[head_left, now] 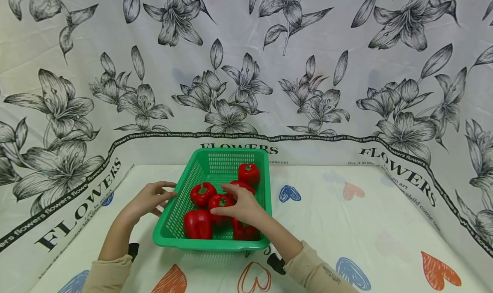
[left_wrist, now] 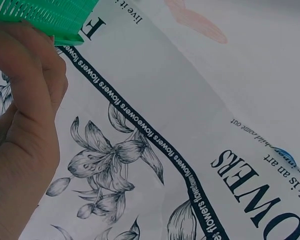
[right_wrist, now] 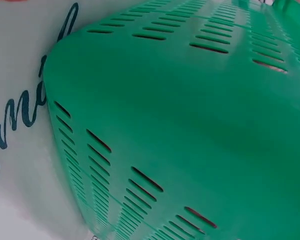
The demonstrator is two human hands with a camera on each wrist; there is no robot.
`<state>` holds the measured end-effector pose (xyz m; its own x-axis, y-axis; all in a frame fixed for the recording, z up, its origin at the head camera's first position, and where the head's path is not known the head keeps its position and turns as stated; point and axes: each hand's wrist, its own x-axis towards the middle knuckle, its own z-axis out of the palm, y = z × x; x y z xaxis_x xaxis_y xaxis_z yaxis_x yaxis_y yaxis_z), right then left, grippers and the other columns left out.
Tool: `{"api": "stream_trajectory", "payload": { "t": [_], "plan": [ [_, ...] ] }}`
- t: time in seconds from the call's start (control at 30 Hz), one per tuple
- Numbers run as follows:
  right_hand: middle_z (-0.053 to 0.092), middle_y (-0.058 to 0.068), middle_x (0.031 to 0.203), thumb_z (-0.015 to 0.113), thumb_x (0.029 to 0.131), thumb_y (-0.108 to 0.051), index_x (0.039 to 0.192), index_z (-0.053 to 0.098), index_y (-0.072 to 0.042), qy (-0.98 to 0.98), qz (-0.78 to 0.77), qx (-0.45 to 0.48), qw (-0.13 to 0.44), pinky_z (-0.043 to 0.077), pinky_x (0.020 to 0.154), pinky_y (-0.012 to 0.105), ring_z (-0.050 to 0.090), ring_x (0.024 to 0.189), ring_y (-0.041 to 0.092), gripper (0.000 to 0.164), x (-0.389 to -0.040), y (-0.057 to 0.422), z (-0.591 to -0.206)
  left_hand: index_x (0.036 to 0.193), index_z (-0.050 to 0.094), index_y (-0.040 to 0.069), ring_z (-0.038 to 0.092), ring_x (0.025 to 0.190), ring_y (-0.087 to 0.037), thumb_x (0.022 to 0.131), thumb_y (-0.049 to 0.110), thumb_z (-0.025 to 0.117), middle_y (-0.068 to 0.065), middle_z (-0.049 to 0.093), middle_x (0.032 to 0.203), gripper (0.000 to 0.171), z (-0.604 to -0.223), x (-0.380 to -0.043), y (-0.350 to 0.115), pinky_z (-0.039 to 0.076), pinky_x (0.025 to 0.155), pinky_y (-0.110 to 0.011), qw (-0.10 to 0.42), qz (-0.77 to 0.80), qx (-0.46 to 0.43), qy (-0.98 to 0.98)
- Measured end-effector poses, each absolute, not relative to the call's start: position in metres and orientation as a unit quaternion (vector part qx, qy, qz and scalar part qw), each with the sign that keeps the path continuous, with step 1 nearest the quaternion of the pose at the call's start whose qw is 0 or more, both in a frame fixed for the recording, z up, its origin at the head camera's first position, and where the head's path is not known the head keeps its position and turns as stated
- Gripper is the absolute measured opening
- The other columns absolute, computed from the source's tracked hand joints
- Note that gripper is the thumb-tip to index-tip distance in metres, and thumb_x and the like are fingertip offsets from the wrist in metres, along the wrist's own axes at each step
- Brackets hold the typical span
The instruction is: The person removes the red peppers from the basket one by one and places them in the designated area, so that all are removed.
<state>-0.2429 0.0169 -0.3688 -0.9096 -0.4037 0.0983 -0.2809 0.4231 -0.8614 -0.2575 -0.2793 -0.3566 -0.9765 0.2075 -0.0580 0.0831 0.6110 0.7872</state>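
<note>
A green slotted plastic basket [head_left: 175, 243] holds several red bell peppers, among them one at the far right [head_left: 249, 176], one at the left [head_left: 197, 197] and one at the near left [head_left: 197, 225]. My right hand [head_left: 246, 205] reaches in over the right side, thumb and fingers spread apart above the middle bell pepper [head_left: 218, 202]. Partly beneath that hand is another bell pepper [head_left: 245, 232]. At the left rim, my left hand [head_left: 148, 201] has its loosely bent fingertips against the basket's outside. The right wrist view shows only the basket's outer wall [right_wrist: 165, 100], with the hand hidden.
A white cloth [head_left: 316, 224] with printed hearts covers the table under the basket. Behind it rises a flower-printed cloth backdrop [head_left: 319, 70], with a dark lettered band [head_left: 308, 137] along its foot. Black straps [head_left: 276, 263] are at both wrists.
</note>
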Motion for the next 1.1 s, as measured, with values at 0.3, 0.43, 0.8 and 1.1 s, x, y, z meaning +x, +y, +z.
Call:
{"api": "stream_trajectory", "payload": {
  "t": [0.3,0.43,0.8,1.1],
  "plan": [
    [0.054,0.007,0.143,0.080,0.080,-0.034,0.143,0.049,-0.014,0.857,-0.468,-0.205,0.061,0.056,0.092,0.045,0.050,0.129,0.026,0.072,-0.2484,0.0153,-0.3711,0.140,0.040,-0.012,0.067,0.075,-0.016,0.099,0.024,0.057,-0.025,0.065,0.104,0.057,-0.3558,-0.2572,-0.2789,0.061,0.059,-0.037,0.073,0.433,0.082,0.895],
    [0.054,0.007,0.142,0.080,0.079,-0.033,0.142,0.050,-0.013,0.865,-0.455,-0.201,0.059,0.055,0.094,0.046,0.050,0.128,0.026,0.072,-0.2505,0.0145,-0.3729,0.139,0.041,-0.011,0.067,0.075,-0.016,0.098,0.024,0.058,-0.024,0.065,0.105,0.056,-0.3557,-0.2570,-0.2787,0.061,0.060,-0.037,0.074,0.434,0.079,0.894],
    [0.056,0.011,0.140,0.083,0.077,-0.023,0.140,0.053,-0.012,0.865,-0.459,-0.193,0.066,0.055,0.093,0.049,0.051,0.126,0.029,0.070,-0.2522,0.0120,-0.3756,0.139,0.041,-0.010,0.068,0.075,-0.016,0.098,0.024,0.057,-0.025,0.066,0.106,0.056,-0.3561,-0.2562,-0.2796,0.061,0.060,-0.037,0.074,0.437,0.081,0.893],
    [0.059,0.011,0.134,0.084,0.075,-0.021,0.138,0.055,-0.011,0.867,-0.451,-0.201,0.066,0.056,0.089,0.048,0.053,0.121,0.028,0.069,-0.2518,0.0115,-0.3756,0.139,0.041,-0.011,0.068,0.076,-0.017,0.098,0.024,0.057,-0.025,0.066,0.106,0.056,-0.3552,-0.2551,-0.2791,0.061,0.060,-0.037,0.072,0.440,0.082,0.891]
  ]
}}
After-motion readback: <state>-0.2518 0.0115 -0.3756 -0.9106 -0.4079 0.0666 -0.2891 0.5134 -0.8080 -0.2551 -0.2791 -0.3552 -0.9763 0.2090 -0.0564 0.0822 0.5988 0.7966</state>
